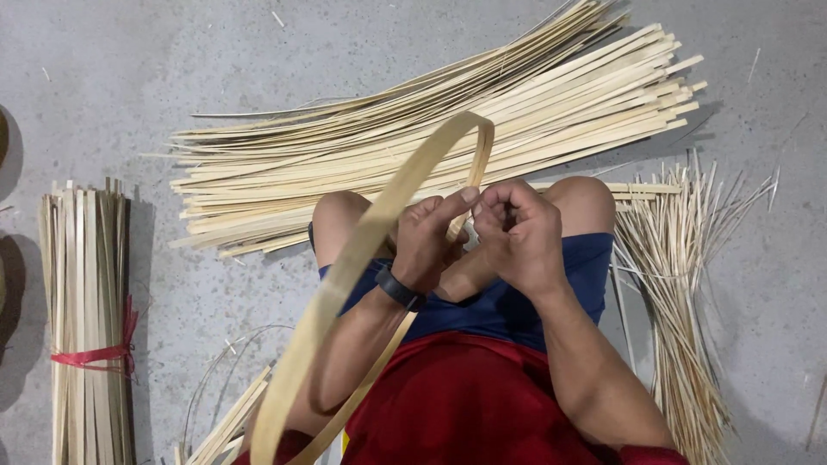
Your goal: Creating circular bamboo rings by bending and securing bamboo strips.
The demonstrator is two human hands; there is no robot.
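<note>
L hand: left hand [428, 243] closed, pinching bent bamboo strip [345, 275], thumb up by the overlap.
R hand: right hand [517, 234] closed, fingertips nipping same spot, touching L.
Strip: loops up over the grip, then down-left past L forearm.
Beyond grip: flat slat pile [482, 112] on concrete floor [103, 77].
R of grip: thin splints [680, 284].
Far L: bundle w/ red tie [86, 344].

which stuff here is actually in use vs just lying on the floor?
In use:
- bent bamboo hoop strip, pinched where its ends meet
- left hand and right hand, both gripping it

Lying about:
- big pile of flat bamboo strips
- bundle tied with red band
- thin splints
- loose strips
</note>
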